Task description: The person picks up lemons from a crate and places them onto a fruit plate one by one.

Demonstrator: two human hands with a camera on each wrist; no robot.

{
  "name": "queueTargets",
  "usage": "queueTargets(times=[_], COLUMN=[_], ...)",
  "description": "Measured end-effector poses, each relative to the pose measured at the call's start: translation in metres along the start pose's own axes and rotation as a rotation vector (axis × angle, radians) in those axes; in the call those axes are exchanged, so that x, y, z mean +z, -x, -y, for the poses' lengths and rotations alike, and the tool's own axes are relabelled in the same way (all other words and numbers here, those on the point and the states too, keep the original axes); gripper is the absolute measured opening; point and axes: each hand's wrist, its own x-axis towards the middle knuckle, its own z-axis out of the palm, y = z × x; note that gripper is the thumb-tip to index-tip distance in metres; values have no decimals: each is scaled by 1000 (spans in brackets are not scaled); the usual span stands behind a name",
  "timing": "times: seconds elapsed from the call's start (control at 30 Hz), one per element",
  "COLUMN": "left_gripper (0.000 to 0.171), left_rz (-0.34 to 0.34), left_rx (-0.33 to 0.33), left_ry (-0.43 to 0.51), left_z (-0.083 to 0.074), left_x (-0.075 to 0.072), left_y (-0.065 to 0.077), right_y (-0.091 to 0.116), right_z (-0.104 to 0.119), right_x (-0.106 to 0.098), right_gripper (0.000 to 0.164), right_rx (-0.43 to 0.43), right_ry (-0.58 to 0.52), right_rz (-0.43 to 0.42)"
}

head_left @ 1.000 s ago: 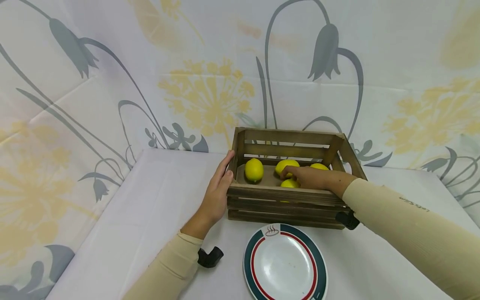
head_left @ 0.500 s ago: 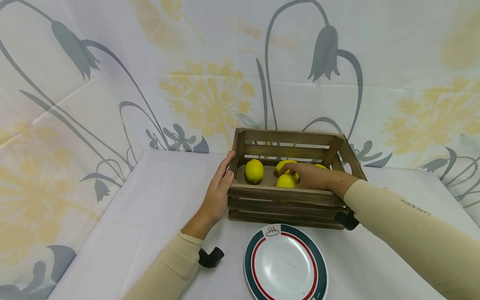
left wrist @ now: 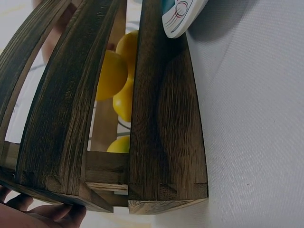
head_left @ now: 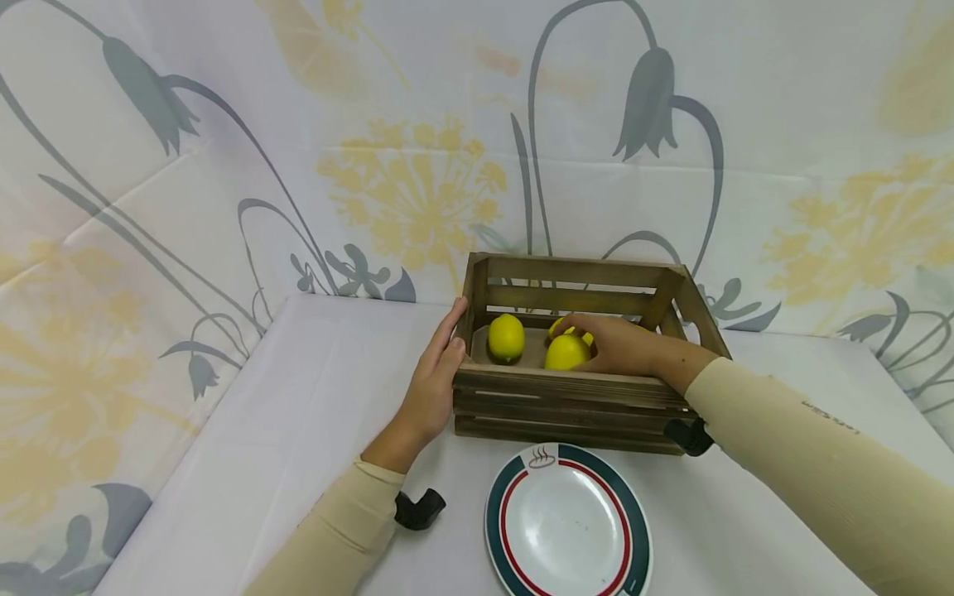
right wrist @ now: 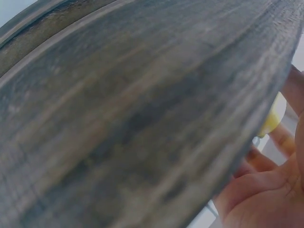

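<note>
In the head view a brown wooden slatted crate (head_left: 566, 406) stands on the white cloth. My right hand (head_left: 619, 343) reaches down into it and grips a lemon (head_left: 566, 353) near the front wall, thumb on the near side and fingers on the far side. Behind this lemon, another lemon (head_left: 559, 328) is partly covered by the fingers. A third lemon (head_left: 506, 338) stands at the crate's left end. My left hand (head_left: 428, 381) rests with extended fingers against the outside of the left end. In the right wrist view the gripped lemon (right wrist: 274, 116) shows beyond the crate wall.
A white plate (head_left: 566, 530) with a teal rim and red ring lies in front of the crate. Behind stands a flower-printed cloth backdrop (head_left: 417, 207). Black wrist mounts (head_left: 420, 510) hang below both sleeves.
The lemon in the right hand has come up and a little left within the crate, and the fingers have closed round it. The left hand and the plate stay put.
</note>
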Motion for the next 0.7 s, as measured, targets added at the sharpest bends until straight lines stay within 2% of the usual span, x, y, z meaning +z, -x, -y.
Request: queueTargets(times=[0.2, 0.7], left_gripper=[52, 52], left_rz=[3, 6], left_rx=[-1, -8], left_ry=[4, 4], left_z=[0, 0], left_x=[1, 1], left_y=[0, 0], right_y=[1, 0], right_z=[2, 1], right_x=[0, 0], right_gripper=[54, 54], right_rx=[6, 28], right_ry=[-14, -29], right_rz=[-33, -24])
